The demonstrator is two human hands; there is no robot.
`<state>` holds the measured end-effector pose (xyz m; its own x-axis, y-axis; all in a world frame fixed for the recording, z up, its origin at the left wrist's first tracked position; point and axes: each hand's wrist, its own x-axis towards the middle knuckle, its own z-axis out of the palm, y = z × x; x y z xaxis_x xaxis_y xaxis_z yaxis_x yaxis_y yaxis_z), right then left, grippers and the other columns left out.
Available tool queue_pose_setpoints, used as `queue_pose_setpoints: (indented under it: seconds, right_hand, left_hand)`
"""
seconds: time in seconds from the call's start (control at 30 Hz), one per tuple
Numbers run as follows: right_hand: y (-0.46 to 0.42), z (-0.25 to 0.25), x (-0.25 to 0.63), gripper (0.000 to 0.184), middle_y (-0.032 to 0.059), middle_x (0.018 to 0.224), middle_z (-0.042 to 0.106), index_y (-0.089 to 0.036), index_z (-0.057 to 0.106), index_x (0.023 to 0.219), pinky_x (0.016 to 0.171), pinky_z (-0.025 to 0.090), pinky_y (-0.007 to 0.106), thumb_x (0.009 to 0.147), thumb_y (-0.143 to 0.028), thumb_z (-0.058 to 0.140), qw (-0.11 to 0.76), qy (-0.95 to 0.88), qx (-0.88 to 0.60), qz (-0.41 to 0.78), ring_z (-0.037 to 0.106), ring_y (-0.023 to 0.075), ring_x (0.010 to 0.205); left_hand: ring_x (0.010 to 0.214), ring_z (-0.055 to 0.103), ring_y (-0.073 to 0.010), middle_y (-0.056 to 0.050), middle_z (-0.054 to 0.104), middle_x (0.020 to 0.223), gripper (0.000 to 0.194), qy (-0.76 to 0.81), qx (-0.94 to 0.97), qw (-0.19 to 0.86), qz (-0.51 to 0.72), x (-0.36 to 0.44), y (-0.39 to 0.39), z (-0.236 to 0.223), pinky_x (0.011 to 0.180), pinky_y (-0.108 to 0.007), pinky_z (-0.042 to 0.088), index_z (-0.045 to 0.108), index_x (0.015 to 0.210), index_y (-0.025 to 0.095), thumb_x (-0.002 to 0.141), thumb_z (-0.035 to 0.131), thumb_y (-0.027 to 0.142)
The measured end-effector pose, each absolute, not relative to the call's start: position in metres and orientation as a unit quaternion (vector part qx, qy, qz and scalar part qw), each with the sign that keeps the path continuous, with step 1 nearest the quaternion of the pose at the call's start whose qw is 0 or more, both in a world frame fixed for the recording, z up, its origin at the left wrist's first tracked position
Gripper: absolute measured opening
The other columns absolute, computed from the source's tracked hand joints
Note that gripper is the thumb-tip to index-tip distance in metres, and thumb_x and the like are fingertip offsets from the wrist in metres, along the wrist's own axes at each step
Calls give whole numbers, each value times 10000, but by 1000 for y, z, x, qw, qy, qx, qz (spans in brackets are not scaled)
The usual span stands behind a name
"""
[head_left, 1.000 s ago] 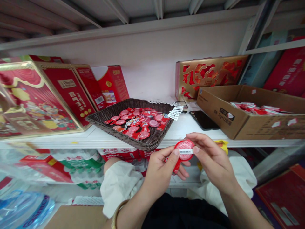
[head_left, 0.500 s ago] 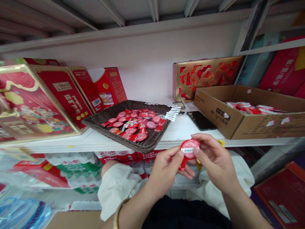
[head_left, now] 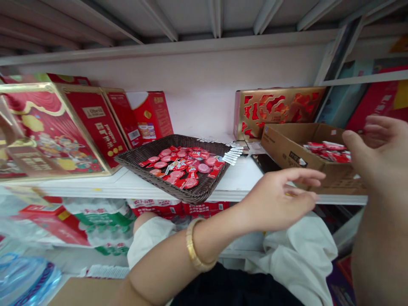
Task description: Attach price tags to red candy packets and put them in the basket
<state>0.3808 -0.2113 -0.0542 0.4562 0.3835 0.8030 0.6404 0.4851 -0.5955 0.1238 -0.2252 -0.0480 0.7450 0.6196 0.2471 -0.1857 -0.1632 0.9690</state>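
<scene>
My left hand [head_left: 283,197], with a gold bangle [head_left: 195,244] on its wrist, hangs in front of the shelf edge, open with nothing visible in it. Beyond it my right hand [head_left: 382,148] is raised at the right side of the cardboard box [head_left: 277,144], fingers apart and no object showing in them. Several red packets [head_left: 328,148] lie inside this box, its right end hidden by the hand. Left of my hands stands a dark woven basket [head_left: 204,193] holding several red lollipop-shaped packets [head_left: 191,163]. White label strips [head_left: 234,153] stick out along its right rim.
A black phone-like slab [head_left: 264,162] lies between basket and box, partly covered by my left hand. Red gift boxes [head_left: 95,123] stand at left, a gold one [head_left: 277,106] behind. Wrapped bottles [head_left: 98,216] sit below the shelf; metal slats [head_left: 216,19] hang overhead.
My hands have parted. The red round packet between them is no longer in sight. My right hand has gone up and right to the box; my left hand has shifted right and opened.
</scene>
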Motion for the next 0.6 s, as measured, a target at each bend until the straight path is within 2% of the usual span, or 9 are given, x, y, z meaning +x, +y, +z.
queue_pose_setpoints:
  seconds: [0.07, 0.1, 0.17, 0.23, 0.3, 0.37, 0.43, 0.6]
  right_hand:
    - [-217, -64, 354, 288, 75, 992, 754, -255, 751, 1074, 685, 476, 380, 808, -361, 719, 664, -456, -572, -154, 702, 246, 894]
    - [-219, -69, 336, 297, 99, 1056, 742, -237, 735, 1113, 737, 494, 386, 847, -353, 674, 631, -489, -583, -153, 696, 252, 917]
    - [-219, -76, 301, 213, 89, 897, 757, -199, 756, 977, 645, 508, 341, 817, -323, 689, 607, -510, -582, -180, 689, 213, 731]
    - [-212, -82, 273, 165, 59, 822, 750, -192, 749, 910, 632, 512, 301, 811, -303, 678, 591, -561, -557, -160, 676, 181, 685]
    - [-201, -88, 253, 160, 42, 803, 744, -195, 742, 896, 654, 512, 289, 816, -307, 660, 568, -611, -539, -118, 671, 169, 688]
    - [-190, -95, 239, 170, 38, 797, 743, -199, 741, 890, 674, 507, 299, 818, -323, 650, 542, -643, -534, -87, 668, 175, 692]
    - [-181, -101, 229, 177, 40, 799, 747, -205, 743, 883, 689, 500, 312, 820, -333, 639, 522, -659, -536, -72, 669, 184, 700]
    - [-169, -109, 215, 206, 36, 796, 754, -221, 745, 899, 665, 475, 311, 824, -372, 626, 496, -662, -561, -45, 677, 195, 697]
  left_hand:
    - [837, 711, -171, -109, 735, 1043, 237, 177, 752, 529, 352, 92, -221, -42, 759, -282, 571, 738, 979, 136, 831, 555, 108]
    - [803, 706, -153, -94, 747, 983, 207, 193, 763, 479, 387, 75, -214, -37, 744, -261, 568, 744, 923, 135, 833, 558, 128]
    - [747, 705, -139, -75, 758, 885, 186, 243, 770, 404, 429, 43, -193, -22, 708, -241, 564, 737, 931, 125, 826, 594, 181]
    - [733, 708, -153, -81, 756, 822, 234, 322, 776, 316, 441, 19, -161, -9, 678, -245, 552, 728, 978, 102, 818, 597, 211]
    - [748, 708, -166, -95, 764, 831, 281, 384, 816, 231, 365, 1, -127, -3, 682, -246, 534, 727, 1013, 82, 792, 610, 211]
    - [807, 703, -170, -102, 772, 935, 323, 407, 873, 150, 222, -9, -98, -5, 703, -237, 512, 723, 1064, 85, 798, 597, 217]
    - [818, 690, -167, -75, 776, 956, 304, 401, 904, 100, 105, -15, -76, -14, 691, -220, 477, 743, 1039, 119, 779, 620, 215]
    - [588, 585, -135, -7, 729, 683, 159, 387, 920, 62, 8, -15, -53, -41, 573, -223, 357, 769, 796, 186, 743, 706, 322]
